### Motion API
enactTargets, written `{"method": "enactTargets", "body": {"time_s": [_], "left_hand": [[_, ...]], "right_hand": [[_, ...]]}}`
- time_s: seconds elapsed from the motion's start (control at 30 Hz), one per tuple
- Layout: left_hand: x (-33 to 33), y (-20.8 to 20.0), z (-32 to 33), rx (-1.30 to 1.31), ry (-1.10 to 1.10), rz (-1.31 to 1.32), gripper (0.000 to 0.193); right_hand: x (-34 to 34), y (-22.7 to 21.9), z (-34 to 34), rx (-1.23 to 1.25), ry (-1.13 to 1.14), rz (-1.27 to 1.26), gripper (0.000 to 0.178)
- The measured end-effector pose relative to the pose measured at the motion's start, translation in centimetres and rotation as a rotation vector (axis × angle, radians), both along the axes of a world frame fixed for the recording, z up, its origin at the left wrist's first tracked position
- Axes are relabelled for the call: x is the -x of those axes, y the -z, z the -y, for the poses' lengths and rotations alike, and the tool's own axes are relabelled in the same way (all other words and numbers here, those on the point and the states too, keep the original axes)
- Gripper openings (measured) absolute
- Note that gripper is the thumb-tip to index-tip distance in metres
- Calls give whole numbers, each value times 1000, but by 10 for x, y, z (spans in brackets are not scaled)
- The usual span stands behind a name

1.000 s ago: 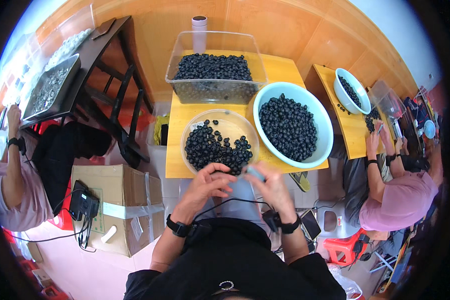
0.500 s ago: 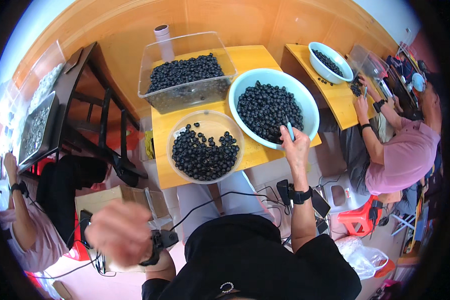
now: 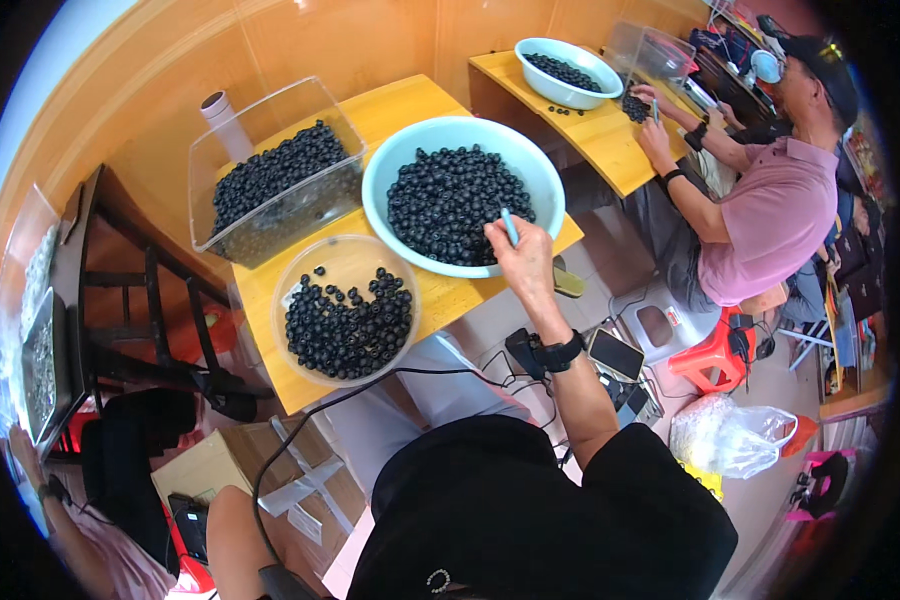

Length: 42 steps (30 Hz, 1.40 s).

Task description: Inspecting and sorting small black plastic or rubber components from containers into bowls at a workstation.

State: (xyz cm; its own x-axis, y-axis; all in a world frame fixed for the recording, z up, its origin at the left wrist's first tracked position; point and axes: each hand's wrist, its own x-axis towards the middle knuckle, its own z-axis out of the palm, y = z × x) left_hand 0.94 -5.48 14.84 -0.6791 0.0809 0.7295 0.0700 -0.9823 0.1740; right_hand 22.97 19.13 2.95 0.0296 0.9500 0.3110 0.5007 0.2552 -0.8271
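My right hand (image 3: 526, 262) is at the near right rim of a light blue basin (image 3: 547, 170), its fingers closed on a slim light blue tool (image 3: 510, 228). The lower end of that tool is hidden, so its kind does not show. Heaped in the basin are small round black beads (image 3: 455, 200). To its left stands a shallow clear round tub (image 3: 416, 318) holding more black beads (image 3: 350, 325). Only my bent left arm (image 3: 238, 545) shows at the lower edge; the left hand is out of the picture.
A clear rectangular bin (image 3: 290, 220) of black beads stands behind the tub on the yellow table (image 3: 410, 95), beside a pink bottle (image 3: 225, 125). At right a person in pink (image 3: 775, 215) works at another table. A black cable (image 3: 270, 470) crosses my lap. Cardboard box (image 3: 235, 460) at lower left.
The view has swung, so the tables sit further left. My left hand, blurred and raised before, has gone out of the picture. My right hand still holds the blue tool at the basin.
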Motion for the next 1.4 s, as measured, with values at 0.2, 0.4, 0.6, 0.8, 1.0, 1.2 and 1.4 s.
{"method": "enactTargets", "body": {"time_s": [0.2, 0.4, 0.6, 0.8, 1.0, 1.2, 1.4], "left_hand": [[-10, 3, -9, -91, -33, -60, 20], [-21, 2, -14, -178, -90, -123, 20], [-34, 2, -20, -270, -148, -173, 22], [-44, 3, -22, -363, -225, -214, 26], [-54, 3, -28, -460, -326, -262, 31], [-64, 1, -30, -531, -419, -344, 36], [-64, -6, -29, -616, -534, -466, 42]], "right_hand": [[-3, -3, 2, 10, -8, -11, 20], [-3, -5, 3, 0, -22, -12, 18], [-3, -2, 2, -21, -22, -3, 17], [-1, -5, 4, 6, -13, 24, 18], [-3, -3, 4, -33, -10, 32, 20], [4, -5, 9, -53, -22, 18, 19], [-3, -2, 8, -98, -9, 37, 18]]}}
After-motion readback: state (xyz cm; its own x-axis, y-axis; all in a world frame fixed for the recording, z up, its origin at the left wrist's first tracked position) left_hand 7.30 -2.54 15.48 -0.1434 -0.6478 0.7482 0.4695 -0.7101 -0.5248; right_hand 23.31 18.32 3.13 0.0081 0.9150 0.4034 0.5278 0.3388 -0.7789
